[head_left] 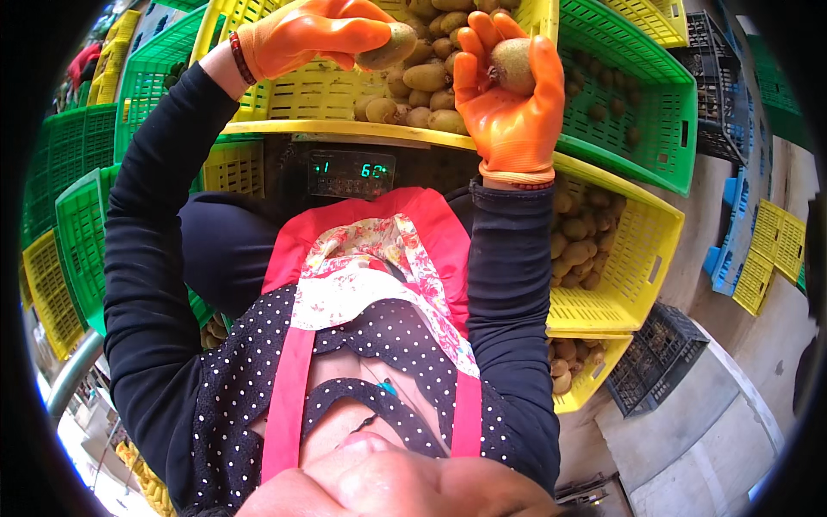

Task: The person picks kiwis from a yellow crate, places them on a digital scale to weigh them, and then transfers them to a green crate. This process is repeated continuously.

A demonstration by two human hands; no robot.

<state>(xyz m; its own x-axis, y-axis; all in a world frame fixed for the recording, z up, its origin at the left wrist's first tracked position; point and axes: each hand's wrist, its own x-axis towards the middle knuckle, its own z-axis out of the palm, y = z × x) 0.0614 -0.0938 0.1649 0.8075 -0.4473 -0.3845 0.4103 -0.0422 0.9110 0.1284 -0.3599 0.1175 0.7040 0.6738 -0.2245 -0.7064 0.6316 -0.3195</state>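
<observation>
Both hands wear orange coated gloves. My left hand (316, 39), at the upper left, pinches a kiwifruit (389, 48) between thumb and fingers above a yellow plastic crate (310, 87). My right hand (510, 110) is palm up over the crate's right side, its fingers curled around a second kiwifruit (512, 66). Many kiwifruit (426, 77) lie heaped in the crate between and below the hands. Just in front of me, under the crate's near edge, a scale's display panel (351, 174) shows lit green digits.
At right are a green crate (675, 129) with scattered kiwifruit, yellow crates (636, 271) holding more, and a black crate (656, 358) on the floor. Green crates (81, 245) stand at left. A person in red (83, 64) is at the far upper left.
</observation>
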